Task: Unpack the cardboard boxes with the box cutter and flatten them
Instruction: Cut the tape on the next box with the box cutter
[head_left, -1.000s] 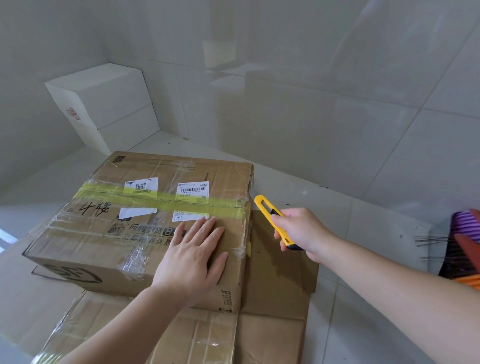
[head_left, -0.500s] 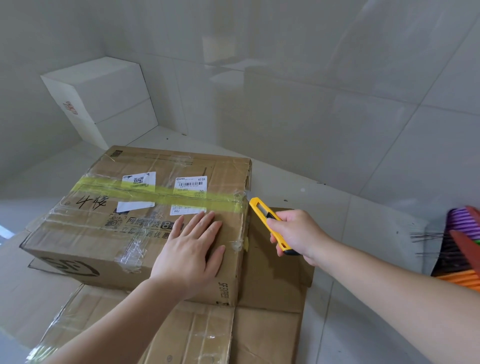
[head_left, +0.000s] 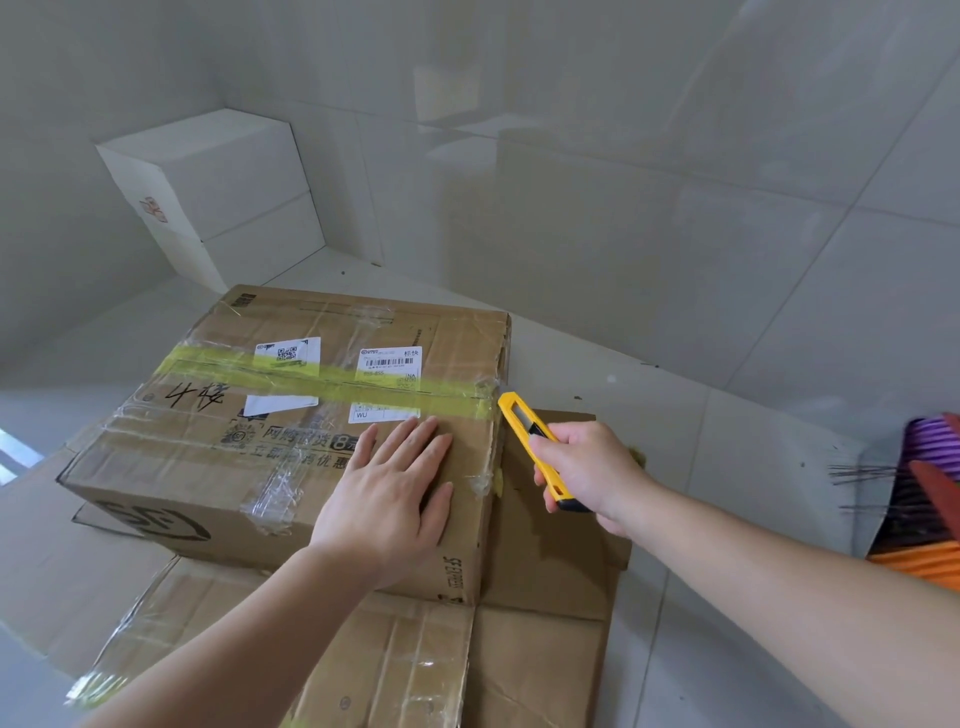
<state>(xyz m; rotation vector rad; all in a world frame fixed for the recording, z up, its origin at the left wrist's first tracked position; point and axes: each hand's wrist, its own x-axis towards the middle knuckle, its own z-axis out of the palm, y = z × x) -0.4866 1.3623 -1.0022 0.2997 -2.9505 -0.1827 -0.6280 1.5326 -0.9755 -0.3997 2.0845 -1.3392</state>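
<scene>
A sealed brown cardboard box (head_left: 291, 415), crossed by a yellow tape strip (head_left: 332, 382), sits centre on flattened cardboard sheets (head_left: 550, 613) on the tiled floor; the left hand (head_left: 387, 499) lies flat on its lid, fingers spread, likely steadying it; the right hand (head_left: 589, 475) grips a yellow box cutter (head_left: 535, 447), its tip at the tape's right end, seemingly to slit the seam; the blade itself is too small to see; at far right, colourful bristles (head_left: 930, 467) are cut off.

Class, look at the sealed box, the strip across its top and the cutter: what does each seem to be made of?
Box: brown cardboard, matte, with creased edges.
Strip: yellow adhesive tape, probably plastic, slightly glossy.
Cutter: yellow body, likely hard plastic, smooth; its blade cannot be made out.
</scene>
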